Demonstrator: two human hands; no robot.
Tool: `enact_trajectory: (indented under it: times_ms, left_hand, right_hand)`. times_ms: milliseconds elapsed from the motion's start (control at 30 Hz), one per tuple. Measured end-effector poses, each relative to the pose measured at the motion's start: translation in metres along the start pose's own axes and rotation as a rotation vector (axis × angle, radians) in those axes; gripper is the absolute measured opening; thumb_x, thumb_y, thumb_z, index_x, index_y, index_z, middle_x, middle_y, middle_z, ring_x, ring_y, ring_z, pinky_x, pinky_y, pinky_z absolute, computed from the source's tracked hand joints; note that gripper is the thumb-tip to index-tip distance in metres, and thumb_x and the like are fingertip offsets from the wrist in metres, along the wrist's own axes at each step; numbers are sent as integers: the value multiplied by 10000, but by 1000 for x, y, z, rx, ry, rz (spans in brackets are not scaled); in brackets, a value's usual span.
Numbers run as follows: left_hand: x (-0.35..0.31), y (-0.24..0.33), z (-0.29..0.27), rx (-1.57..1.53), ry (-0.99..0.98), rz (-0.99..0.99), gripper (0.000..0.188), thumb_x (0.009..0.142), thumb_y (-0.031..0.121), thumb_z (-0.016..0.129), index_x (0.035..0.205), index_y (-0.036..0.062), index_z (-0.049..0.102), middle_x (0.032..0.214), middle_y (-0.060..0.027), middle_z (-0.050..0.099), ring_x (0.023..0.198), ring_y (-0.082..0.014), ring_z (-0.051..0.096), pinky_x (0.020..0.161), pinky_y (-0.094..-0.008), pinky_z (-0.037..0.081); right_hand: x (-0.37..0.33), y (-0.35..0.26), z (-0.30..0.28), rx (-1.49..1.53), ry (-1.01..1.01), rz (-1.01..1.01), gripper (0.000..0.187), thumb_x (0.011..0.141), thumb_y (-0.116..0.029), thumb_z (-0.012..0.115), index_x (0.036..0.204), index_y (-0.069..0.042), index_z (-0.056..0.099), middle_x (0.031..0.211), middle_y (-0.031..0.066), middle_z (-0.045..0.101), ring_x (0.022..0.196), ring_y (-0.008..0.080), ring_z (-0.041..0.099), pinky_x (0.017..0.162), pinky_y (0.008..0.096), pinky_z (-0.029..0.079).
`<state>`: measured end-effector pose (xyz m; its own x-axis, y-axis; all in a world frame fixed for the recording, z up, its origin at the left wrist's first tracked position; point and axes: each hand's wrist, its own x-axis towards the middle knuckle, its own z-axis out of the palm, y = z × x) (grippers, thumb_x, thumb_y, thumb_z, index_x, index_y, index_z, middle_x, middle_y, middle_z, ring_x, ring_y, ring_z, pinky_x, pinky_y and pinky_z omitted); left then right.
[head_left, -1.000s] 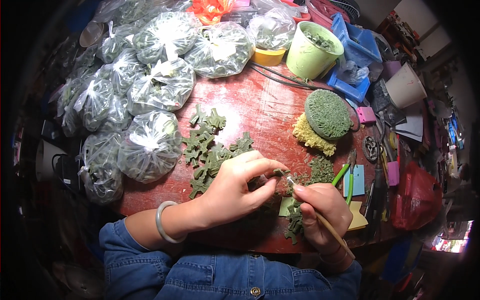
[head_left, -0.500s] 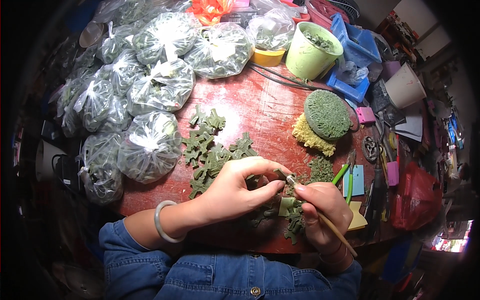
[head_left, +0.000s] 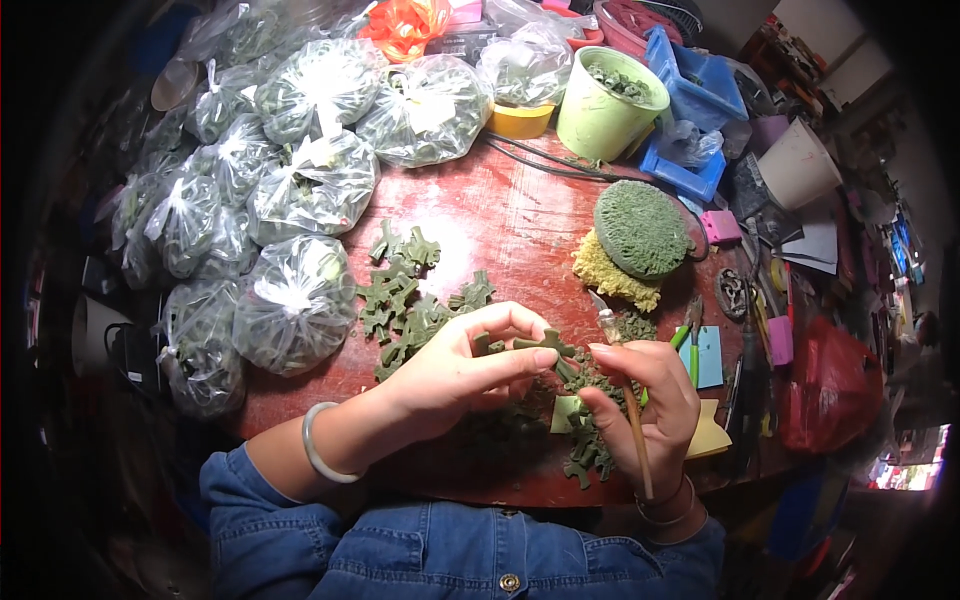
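Note:
Between the thumb and fingers of my left hand (head_left: 465, 365) is a small dark green branching piece (head_left: 545, 349), its kind unclear. My right hand (head_left: 655, 400) holds a craft knife (head_left: 636, 430) by its slim wooden handle. The metal blade points up and away from me, apart from the piece. My right thumb and fingertips are spread close to the piece's right end. Left of my hands lies a pile of similar green pieces (head_left: 400, 300). A smaller cluster of such pieces (head_left: 583, 455) rests below my right fingers, near the table's front edge.
Knotted clear bags (head_left: 295, 305) of green pieces crowd the left of the red table (head_left: 510, 230). A round green textured pad (head_left: 642, 230) lies on a yellow sponge (head_left: 610, 275). Behind stand a pale green bucket (head_left: 610, 115) and blue trays (head_left: 695, 90). Green-handled pliers (head_left: 693, 345) lie at right.
The knife blade has swung away from the piece and now points upward. My right fingers have spread beside the piece, which shows more fully in my left hand. The view has shifted slightly.

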<state>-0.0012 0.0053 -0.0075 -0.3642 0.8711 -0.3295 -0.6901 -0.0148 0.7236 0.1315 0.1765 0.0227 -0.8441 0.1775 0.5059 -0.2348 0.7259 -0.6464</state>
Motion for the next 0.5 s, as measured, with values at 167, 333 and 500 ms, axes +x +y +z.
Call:
enact_trajectory:
  times_ms: [167, 333, 500]
  left_hand:
    - [-2, 5, 5, 53, -11, -27, 193, 897, 200, 725, 1031, 108, 622, 822, 72, 594, 676, -3, 505, 535, -172, 346]
    - [-2, 5, 0, 127, -29, -30, 171, 894, 192, 728, 1005, 97, 638, 858, 65, 614, 681, 2, 505, 548, -169, 358]
    - [-3, 5, 1, 200, -147, -64, 184, 893, 160, 723, 1028, 87, 622, 858, 56, 620, 674, 0, 511, 543, -161, 360]
  right_hand:
    - [-3, -1, 1, -30, 29, 1, 332, 748, -53, 811, 1051, -23, 679, 920, 127, 618, 789, 247, 621, 692, 324, 511]
    - [0, -1, 2, -41, 44, 6, 316, 758, -17, 789, 1054, -22, 678, 898, 120, 618, 779, 244, 621, 687, 319, 507]
    - [-1, 0, -1, 4, 26, 56, 273, 797, 21, 739, 1061, -11, 676, 912, 126, 638, 787, 233, 630, 704, 306, 510]
